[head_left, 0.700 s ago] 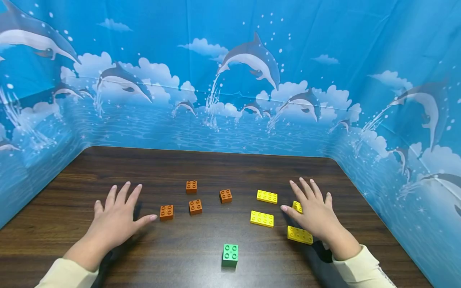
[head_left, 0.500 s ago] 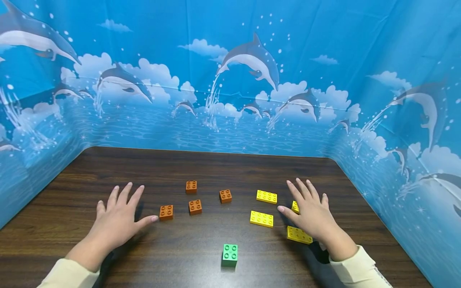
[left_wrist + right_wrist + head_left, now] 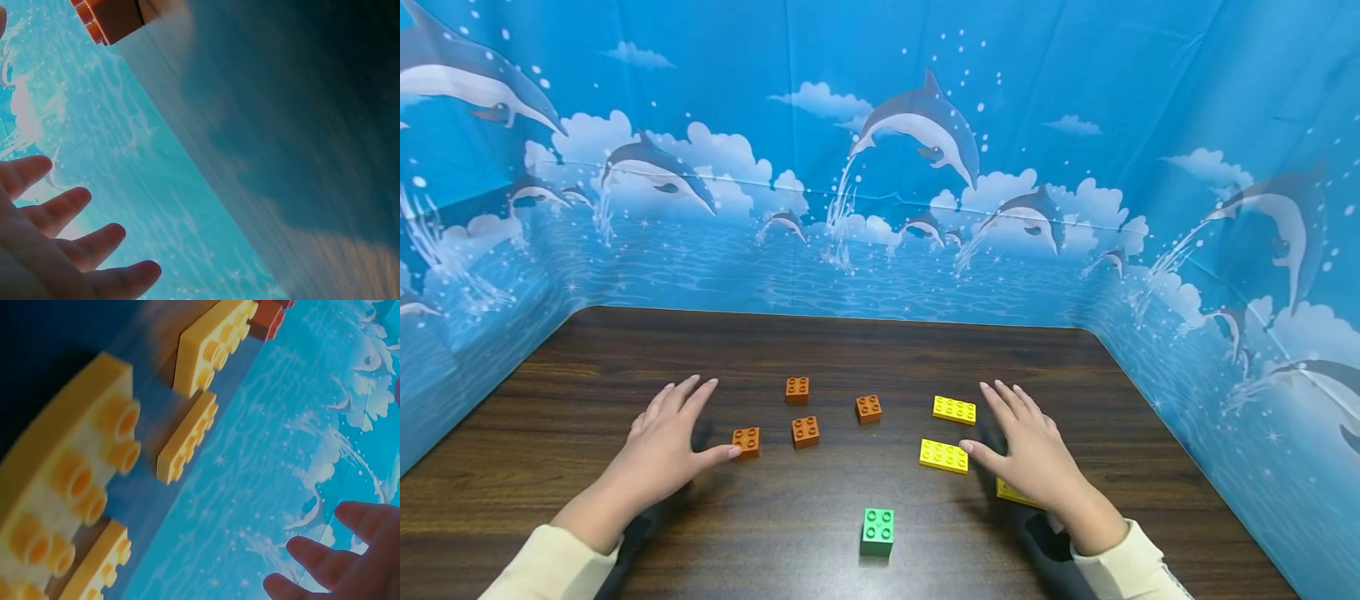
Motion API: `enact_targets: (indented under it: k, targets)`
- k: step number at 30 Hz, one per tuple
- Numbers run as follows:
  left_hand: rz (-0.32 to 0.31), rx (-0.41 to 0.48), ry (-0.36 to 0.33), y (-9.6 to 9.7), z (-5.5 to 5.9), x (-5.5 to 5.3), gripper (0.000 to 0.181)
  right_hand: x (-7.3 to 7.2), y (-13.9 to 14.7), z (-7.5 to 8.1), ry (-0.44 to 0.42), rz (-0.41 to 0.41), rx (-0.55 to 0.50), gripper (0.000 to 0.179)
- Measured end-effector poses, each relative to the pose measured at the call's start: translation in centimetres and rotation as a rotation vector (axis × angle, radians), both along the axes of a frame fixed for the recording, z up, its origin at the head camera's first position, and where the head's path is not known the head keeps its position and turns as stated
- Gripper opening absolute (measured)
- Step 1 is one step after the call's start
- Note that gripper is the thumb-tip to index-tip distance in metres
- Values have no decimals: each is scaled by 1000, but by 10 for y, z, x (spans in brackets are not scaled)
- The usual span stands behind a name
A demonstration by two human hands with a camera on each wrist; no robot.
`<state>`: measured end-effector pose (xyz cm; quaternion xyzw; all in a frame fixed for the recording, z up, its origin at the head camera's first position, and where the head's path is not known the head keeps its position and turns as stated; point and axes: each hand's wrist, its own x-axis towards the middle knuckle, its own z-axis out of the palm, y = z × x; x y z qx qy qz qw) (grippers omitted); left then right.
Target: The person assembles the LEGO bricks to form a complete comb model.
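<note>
My left hand hovers over the table's left side with spread fingers, its thumb overlapping the nearest orange brick. It holds nothing; in the left wrist view its fingers are extended and part of an orange brick shows at the top. Over the yellow bricks is my right hand, fingers extended and holding nothing. Its thumb tip overlaps the edge of a flat yellow brick. Another yellow brick is partly hidden beneath this hand. A large yellow brick fills the right wrist view's left side.
Between the hands, near the front, stands a green brick. Farther back lie orange bricks and a yellow brick. A blue dolphin-print curtain surrounds the dark wooden table at the back and sides.
Both hands have moved inward, the left one rightward and the right one leftward. The right hand now covers a yellow brick that showed beside it earlier. The bricks stay in place.
</note>
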<state>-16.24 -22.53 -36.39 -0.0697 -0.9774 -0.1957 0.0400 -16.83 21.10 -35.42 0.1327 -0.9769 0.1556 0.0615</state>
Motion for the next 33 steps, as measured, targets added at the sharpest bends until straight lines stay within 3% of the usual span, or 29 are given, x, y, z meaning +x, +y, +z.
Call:
enact_targets:
  k: [8, 21, 28, 33]
  targets:
    - [-35, 97, -21, 6, 4, -3, 101, 5, -10, -2, -24, 32, -101, 85]
    - [-87, 278, -156, 5, 1, -14, 93, 14, -26, -4, -100, 99, -201, 84]
    - [-97, 343, -208, 4, -3, -18, 90, 21, -33, -8, -245, 92, -297, 83]
    - [-88, 397, -261, 3, -6, -19, 88, 24, -39, -9, -306, 140, -348, 79]
